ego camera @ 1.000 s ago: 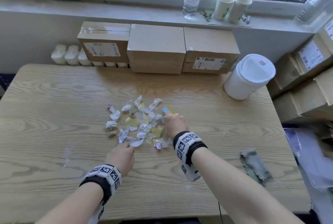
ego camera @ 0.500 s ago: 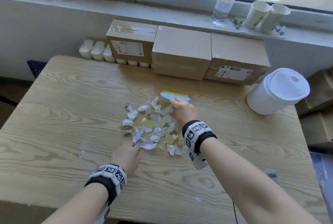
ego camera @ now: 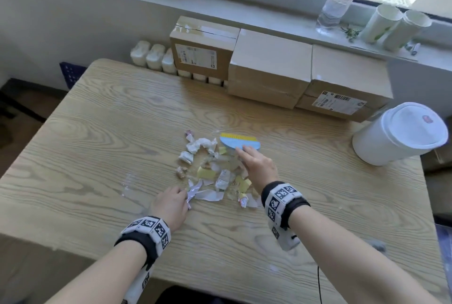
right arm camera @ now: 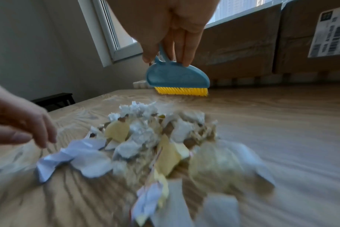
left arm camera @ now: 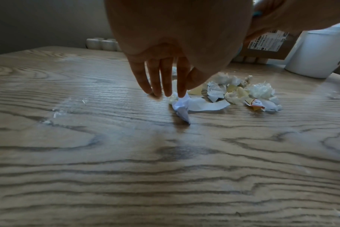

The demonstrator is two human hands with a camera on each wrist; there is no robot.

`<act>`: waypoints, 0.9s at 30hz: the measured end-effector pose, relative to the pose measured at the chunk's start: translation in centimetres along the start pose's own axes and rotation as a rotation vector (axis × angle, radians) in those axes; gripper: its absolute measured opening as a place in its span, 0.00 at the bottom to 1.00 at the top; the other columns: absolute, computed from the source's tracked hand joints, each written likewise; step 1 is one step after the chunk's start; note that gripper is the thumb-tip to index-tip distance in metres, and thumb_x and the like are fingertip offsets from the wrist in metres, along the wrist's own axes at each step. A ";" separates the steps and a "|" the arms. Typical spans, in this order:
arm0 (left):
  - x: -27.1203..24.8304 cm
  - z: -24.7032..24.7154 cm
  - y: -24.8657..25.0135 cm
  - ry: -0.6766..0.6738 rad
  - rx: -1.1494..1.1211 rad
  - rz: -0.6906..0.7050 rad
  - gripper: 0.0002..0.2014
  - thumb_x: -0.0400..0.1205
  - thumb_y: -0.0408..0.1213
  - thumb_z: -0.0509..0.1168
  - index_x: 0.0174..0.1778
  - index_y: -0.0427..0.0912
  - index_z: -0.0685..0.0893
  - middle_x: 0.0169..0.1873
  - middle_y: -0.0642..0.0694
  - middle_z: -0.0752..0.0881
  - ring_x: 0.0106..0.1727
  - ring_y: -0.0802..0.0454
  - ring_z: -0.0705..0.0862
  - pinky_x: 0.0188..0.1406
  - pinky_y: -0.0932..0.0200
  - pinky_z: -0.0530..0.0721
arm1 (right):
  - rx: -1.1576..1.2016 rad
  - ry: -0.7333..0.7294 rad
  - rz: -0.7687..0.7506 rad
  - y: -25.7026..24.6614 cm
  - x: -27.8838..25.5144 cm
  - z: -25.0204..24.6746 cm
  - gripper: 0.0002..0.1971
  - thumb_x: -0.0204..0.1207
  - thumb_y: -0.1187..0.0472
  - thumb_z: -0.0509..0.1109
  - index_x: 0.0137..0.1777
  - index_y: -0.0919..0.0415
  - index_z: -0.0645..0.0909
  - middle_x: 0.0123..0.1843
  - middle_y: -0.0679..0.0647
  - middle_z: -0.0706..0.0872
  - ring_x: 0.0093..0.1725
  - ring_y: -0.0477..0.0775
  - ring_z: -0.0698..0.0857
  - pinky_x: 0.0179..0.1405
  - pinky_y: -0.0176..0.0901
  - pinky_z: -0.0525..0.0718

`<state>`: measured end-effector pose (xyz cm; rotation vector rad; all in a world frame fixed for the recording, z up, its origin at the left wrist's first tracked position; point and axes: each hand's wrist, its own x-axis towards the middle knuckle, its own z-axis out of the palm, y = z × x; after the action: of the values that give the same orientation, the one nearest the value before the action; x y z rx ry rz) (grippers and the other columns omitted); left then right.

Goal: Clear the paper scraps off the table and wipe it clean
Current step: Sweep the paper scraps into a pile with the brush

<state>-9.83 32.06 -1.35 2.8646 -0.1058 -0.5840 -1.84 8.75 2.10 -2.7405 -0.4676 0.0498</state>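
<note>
The paper scraps (ego camera: 215, 171) lay heaped mid-frame on the table (ego camera: 97, 132). Just above them the right hand (ego camera: 256, 166) gripped a small blue brush (ego camera: 241, 141), bristles beyond the heap, apparently to sweep it nearer. Lower left, the left hand (ego camera: 171, 203) rested straight fingertips (left arm camera: 166, 90) against one scrap, seemingly as a backstop.

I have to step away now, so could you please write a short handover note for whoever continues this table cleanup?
Right hand: holds the blue brush by its handle, yellow bristles down at the far edge of the scrap pile.
Left hand: open, fingertips on the table at the near-left edge of the pile, touching a white scrap.
Paper scraps: gathered in one loose pile mid-table, none removed yet.
White lidded bin: stands at the table's right.
Done: scraps bunched together.
Left: clear the pile off the table, then wipe it; a clear film piece lies left of the pile.
</note>
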 end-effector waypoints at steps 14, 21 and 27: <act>-3.0 0.5 -2.2 0.073 -0.107 -0.061 0.10 0.76 0.38 0.60 0.41 0.39 0.85 0.45 0.43 0.86 0.48 0.40 0.85 0.38 0.48 0.84 | -0.137 -0.436 -0.307 -8.3 7.7 3.3 0.24 0.85 0.69 0.52 0.79 0.52 0.64 0.82 0.58 0.62 0.82 0.58 0.61 0.75 0.52 0.65; -4.5 0.0 -1.9 0.135 0.019 -0.035 0.11 0.58 0.38 0.80 0.27 0.48 0.83 0.27 0.54 0.84 0.29 0.53 0.85 0.18 0.67 0.56 | -0.226 -0.451 -0.380 -5.1 3.4 3.3 0.29 0.81 0.77 0.54 0.80 0.55 0.62 0.82 0.63 0.61 0.81 0.62 0.62 0.72 0.54 0.71; -5.8 0.6 -2.7 0.117 -0.088 -0.036 0.07 0.74 0.38 0.63 0.35 0.42 0.85 0.36 0.47 0.86 0.40 0.46 0.87 0.33 0.56 0.83 | -0.095 0.021 -0.534 -5.6 2.7 3.0 0.29 0.57 0.79 0.80 0.60 0.61 0.85 0.56 0.63 0.89 0.51 0.62 0.90 0.35 0.51 0.90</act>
<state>-15.30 35.20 -0.28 2.8124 -0.0100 -0.4160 -1.36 15.58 1.35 -2.6068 -1.2008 -0.1398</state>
